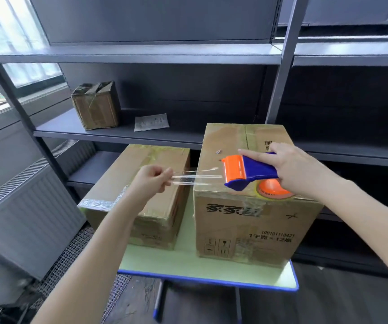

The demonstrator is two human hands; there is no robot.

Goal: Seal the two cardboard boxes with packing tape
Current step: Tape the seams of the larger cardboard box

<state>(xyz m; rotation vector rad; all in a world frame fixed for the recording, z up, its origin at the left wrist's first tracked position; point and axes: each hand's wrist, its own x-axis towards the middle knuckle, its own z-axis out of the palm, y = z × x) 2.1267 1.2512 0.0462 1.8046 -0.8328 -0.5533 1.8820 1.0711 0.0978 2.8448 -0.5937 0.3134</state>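
Blue-and-orange tape dispenser (249, 172) — brown boxes (253, 197) — pale green table (211, 270).

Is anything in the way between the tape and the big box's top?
Nothing visible. The tape strip runs from the left hand to the dispenser in the right hand, above the big box's left edge.

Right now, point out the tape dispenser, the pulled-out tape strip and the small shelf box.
tape dispenser (251, 170), head view, on its blue body.
tape strip (195, 180), head view, on its stretched middle.
small shelf box (94, 111), head view, on its front face.
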